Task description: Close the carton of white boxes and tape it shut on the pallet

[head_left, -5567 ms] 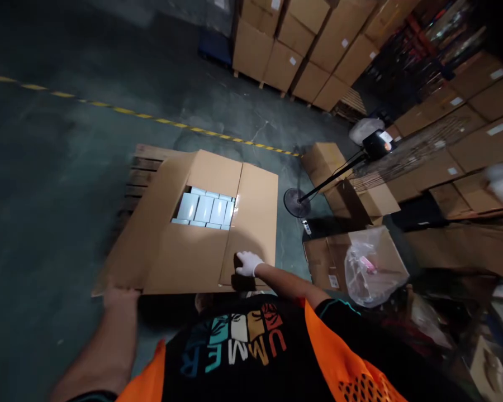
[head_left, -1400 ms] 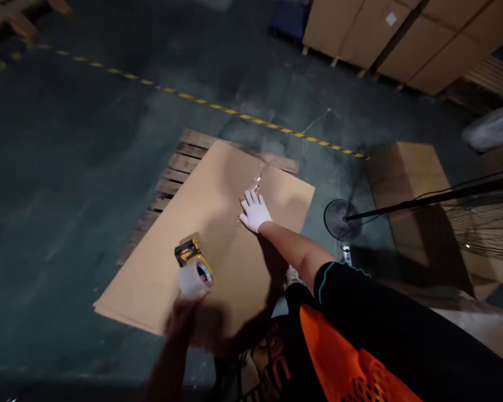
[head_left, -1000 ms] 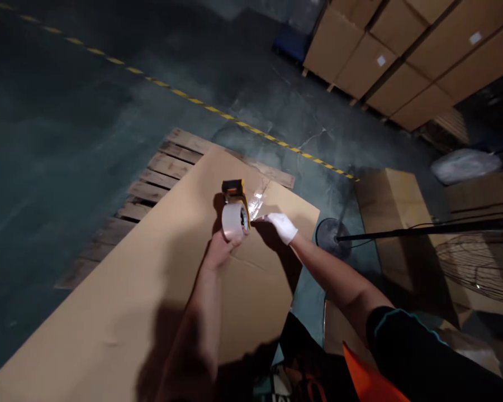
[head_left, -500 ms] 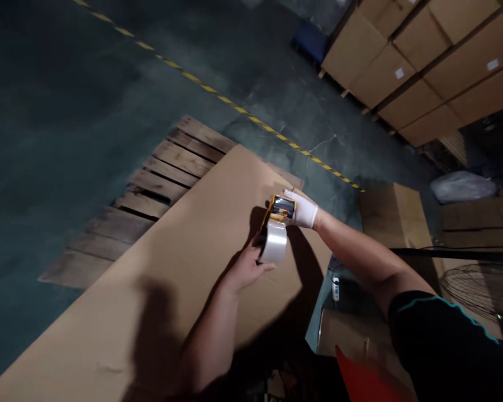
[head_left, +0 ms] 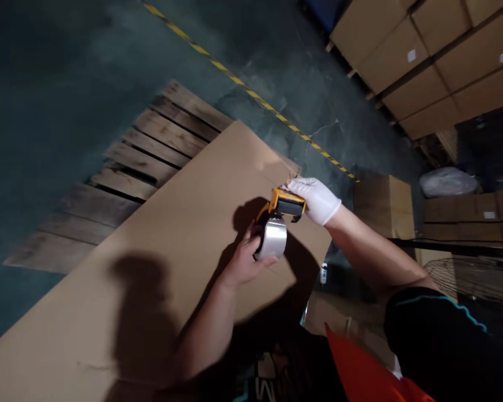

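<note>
Yellow tape gun (head_left: 281, 205) w/ clear roll: bare left hand (head_left: 243, 262) grips it, gloved right hand (head_left: 316, 199) pinches front end.

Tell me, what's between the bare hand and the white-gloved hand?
The tape dispenser: the left hand grips it, the gloved right hand touches its yellow front, in the head view.

Tape gun (head_left: 283, 205): yellow plastic, smooth; roll (head_left: 271, 239) of clear glossy film.
Box (head_left: 184, 245): matt brown cardboard.
Pallet (head_left: 121, 167): rough, weathered wood.
Right hand (head_left: 316, 199): white cloth glove, matt.
Floor (head_left: 67, 67): dull concrete, cracked.
</note>
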A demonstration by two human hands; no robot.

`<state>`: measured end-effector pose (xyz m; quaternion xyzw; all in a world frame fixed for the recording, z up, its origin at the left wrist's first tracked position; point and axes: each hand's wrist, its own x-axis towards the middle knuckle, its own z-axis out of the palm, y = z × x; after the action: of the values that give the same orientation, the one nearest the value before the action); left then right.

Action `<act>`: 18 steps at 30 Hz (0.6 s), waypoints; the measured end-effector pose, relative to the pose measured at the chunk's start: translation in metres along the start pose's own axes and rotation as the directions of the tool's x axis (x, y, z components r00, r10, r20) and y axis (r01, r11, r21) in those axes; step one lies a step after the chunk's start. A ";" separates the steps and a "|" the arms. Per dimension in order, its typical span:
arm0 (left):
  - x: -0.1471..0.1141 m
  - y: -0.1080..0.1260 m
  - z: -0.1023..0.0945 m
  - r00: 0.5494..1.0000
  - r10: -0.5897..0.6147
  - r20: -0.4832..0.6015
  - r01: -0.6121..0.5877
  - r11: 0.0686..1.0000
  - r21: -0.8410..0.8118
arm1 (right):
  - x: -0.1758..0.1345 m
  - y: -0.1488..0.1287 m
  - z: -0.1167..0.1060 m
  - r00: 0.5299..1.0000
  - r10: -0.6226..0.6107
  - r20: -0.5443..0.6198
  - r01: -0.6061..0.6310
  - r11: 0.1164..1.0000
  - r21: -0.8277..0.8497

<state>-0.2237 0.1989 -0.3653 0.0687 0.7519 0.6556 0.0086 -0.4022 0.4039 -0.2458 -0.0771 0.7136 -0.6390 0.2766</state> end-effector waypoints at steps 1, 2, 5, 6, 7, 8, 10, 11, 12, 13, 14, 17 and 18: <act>0.000 0.003 -0.001 0.999 -0.023 -0.026 0.020 0.995 -0.102 | 0.001 0.002 0.001 1.000 -0.025 0.010 0.025 0.999 0.028; 0.000 0.006 -0.003 0.998 -0.057 -0.038 0.046 0.971 -0.235 | 0.002 0.005 0.001 0.999 -0.033 0.007 0.033 0.997 0.064; -0.002 0.013 -0.006 0.989 -0.144 0.042 0.137 0.758 -0.637 | 0.009 0.012 0.001 0.992 -0.088 0.086 0.077 0.989 0.124; -0.002 0.014 -0.006 0.984 -0.156 0.091 0.173 0.664 -0.728 | 0.010 0.013 0.002 0.981 -0.120 0.155 0.096 0.983 0.154; -0.002 0.015 -0.006 0.977 -0.160 0.144 0.211 0.577 -0.789 | 0.010 0.013 0.002 0.957 -0.153 0.247 0.107 0.976 0.190; -0.003 0.016 -0.006 0.965 -0.163 0.207 0.261 0.503 -0.824 | 0.010 0.012 0.002 0.918 -0.181 0.352 0.103 0.968 0.229; -0.002 0.017 -0.005 0.930 -0.185 0.318 0.366 0.379 -0.850 | 0.009 0.008 0.002 0.810 -0.231 0.538 0.077 0.953 0.294; -0.001 0.017 -0.004 0.911 -0.209 0.356 0.408 0.325 -0.853 | 0.008 0.005 0.002 0.758 -0.247 0.603 0.076 0.952 0.295; 0.001 0.017 -0.004 0.893 -0.239 0.382 0.440 0.279 -0.854 | 0.008 0.001 0.002 0.726 -0.254 0.639 0.097 0.958 0.270; 0.004 0.016 -0.003 0.879 -0.277 0.388 0.454 0.239 -0.858 | 0.007 -0.002 0.002 0.723 -0.251 0.644 0.134 0.965 0.226; 0.007 0.016 -0.003 0.874 -0.325 0.361 0.439 0.208 -0.874 | 0.006 -0.005 0.003 0.745 -0.241 0.621 0.173 0.970 0.169; 0.015 0.017 -0.002 0.870 -0.458 0.183 0.311 0.221 -0.924 | 0.001 -0.008 0.011 0.887 -0.201 0.415 0.209 0.978 0.027; 0.016 0.016 -0.001 0.872 -0.483 0.082 0.241 0.278 -0.930 | -0.001 -0.008 0.015 0.928 -0.186 0.324 0.193 0.981 0.011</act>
<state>-0.2385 0.2024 -0.3478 -0.1934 0.2478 0.9426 0.1129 -0.3960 0.3900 -0.2386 -0.2521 0.6544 -0.6339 0.3262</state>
